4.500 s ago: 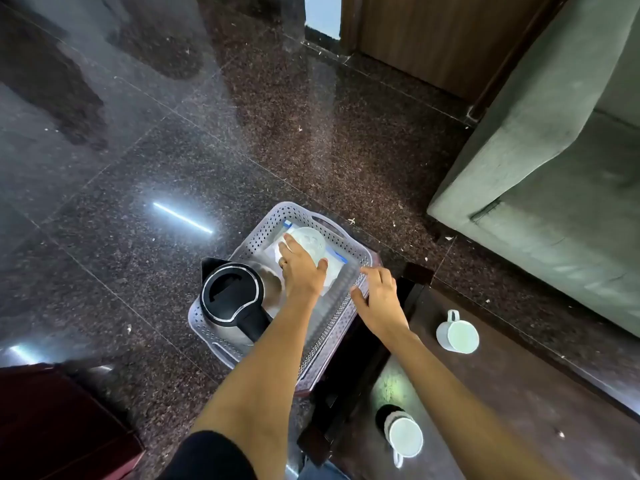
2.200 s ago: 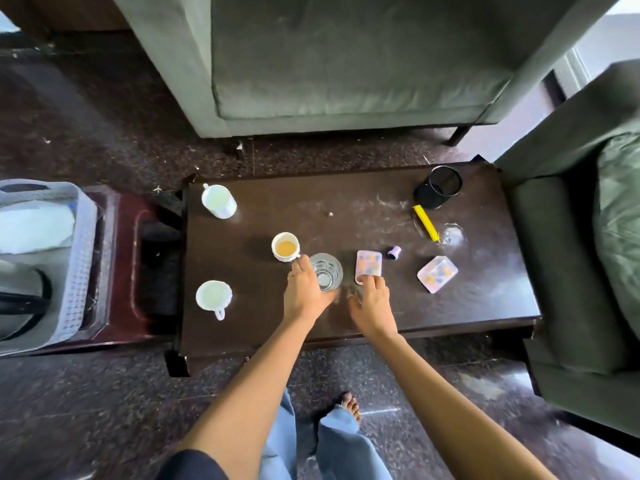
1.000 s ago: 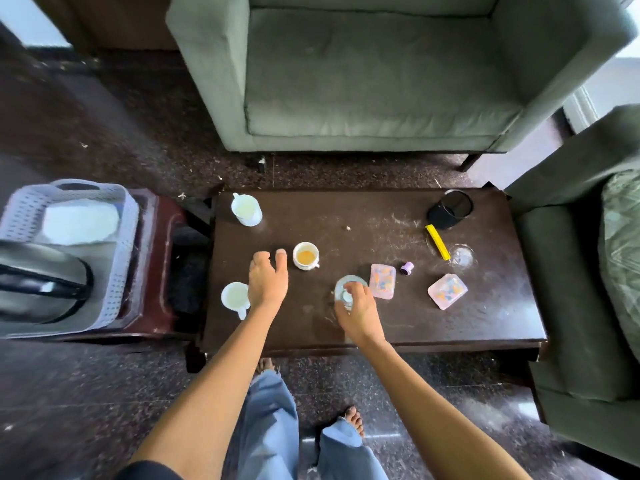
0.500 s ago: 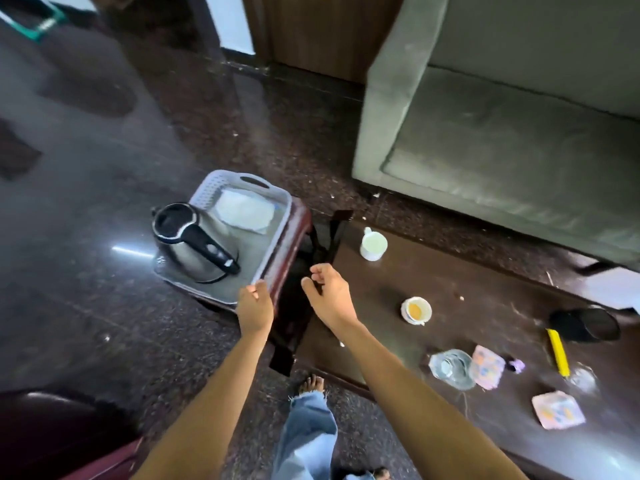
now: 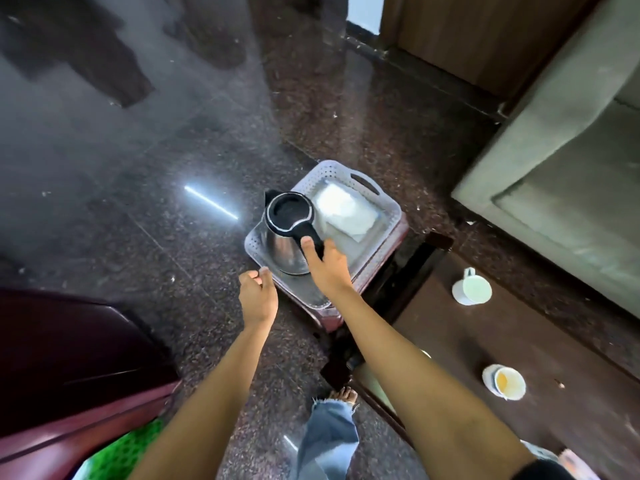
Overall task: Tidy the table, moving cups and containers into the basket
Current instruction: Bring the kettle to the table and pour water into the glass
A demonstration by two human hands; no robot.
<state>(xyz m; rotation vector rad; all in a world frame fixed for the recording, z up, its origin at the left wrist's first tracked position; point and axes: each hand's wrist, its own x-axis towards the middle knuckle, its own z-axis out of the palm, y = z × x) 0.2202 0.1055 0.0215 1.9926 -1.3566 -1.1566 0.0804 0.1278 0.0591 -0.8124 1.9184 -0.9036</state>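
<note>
Right hand: the right hand [image 5: 329, 268] is stretched out over the near part of the basket [image 5: 389, 211]. It is closed on the black handle [image 5: 304, 228] of the kettle [image 5: 280, 247], with the thumb laid on the left flank of the handle and the fingers wrapped on the right.
Left hand: the left hand [image 5: 258, 296] is held just beside the near left corner of the basket. Its fingers are loosely curled and nothing is held in it.
Kettle: the kettle is stood upright in the left half of the basket, with a white packet [image 5: 346, 213] laid just to its right.
Handle axis: the handle is run from the lid down toward the near right, so its free end is pointed straight at the right hand.
Nearer hand: the handle is reached by the right hand alone; the left is kept apart from it.
Basket: the basket is set on a red stool [image 5: 381, 268], just left of the table [image 5: 519, 341].
Cups: a white cup [image 5: 471, 289] and a cup with yellow liquid [image 5: 505, 382] are left on the table, to the right of and well apart from both hands.
Likely step: the kettle is probably about to be shifted so that room is made for the cups.
Need: a lift straight up is judged wise, since the packet is close by.
</note>
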